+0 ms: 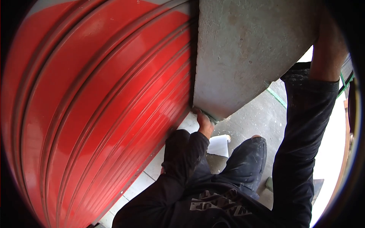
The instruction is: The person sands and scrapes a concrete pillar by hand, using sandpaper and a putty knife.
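My left hand (pixel 205 124) is low down at the bottom end of a rough grey slab-like surface (pixel 247 53), close to its left corner. Its fingers look bent around or against that lower edge, where a narrow greenish-grey strip shows; I cannot make out what they hold. My right forearm (pixel 330 57) reaches up along the slab's right side, its dark sleeve pushed back. The right hand itself is out of sight at the top right.
A red ribbed metal shutter (pixel 99 91) fills the left side, against the slab's left edge. Below lie a grey speckled floor (pixel 251 117), pale tiles (pixel 141 184) and a white sheet (pixel 218 146) between my knees. A green-framed fence (pixel 346 74) stands at the right.
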`<state>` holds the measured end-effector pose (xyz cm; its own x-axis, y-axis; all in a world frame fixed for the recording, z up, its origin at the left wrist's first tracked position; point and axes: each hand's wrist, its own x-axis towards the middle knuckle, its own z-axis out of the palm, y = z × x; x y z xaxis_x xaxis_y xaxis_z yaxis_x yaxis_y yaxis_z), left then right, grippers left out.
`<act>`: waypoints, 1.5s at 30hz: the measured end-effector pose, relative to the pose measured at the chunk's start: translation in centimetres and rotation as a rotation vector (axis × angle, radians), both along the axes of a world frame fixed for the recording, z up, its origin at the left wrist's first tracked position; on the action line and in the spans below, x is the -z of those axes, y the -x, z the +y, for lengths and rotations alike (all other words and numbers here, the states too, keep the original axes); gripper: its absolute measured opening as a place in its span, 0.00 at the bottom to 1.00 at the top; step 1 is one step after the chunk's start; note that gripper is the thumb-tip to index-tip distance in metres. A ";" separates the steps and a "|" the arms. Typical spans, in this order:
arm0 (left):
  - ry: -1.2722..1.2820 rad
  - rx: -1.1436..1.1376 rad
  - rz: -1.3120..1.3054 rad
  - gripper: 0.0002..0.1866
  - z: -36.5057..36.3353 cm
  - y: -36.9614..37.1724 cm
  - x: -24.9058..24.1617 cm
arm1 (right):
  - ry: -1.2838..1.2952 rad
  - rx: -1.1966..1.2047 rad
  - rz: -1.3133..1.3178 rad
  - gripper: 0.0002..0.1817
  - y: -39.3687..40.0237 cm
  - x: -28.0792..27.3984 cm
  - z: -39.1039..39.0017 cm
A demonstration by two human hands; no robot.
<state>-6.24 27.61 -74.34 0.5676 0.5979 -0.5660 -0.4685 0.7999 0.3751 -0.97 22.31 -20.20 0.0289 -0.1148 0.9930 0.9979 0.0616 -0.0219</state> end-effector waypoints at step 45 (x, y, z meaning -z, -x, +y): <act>-1.022 -0.183 0.344 0.40 -0.4 -0.5 -2.1 | 0.004 -0.150 -0.026 0.35 -1.6 -0.1 -0.1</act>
<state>-5.73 27.22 -72.27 0.3289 0.9348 0.1342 -0.2913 -0.0348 0.9560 0.62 22.23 -20.10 0.0195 -0.1067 0.9941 0.9777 0.2100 0.0033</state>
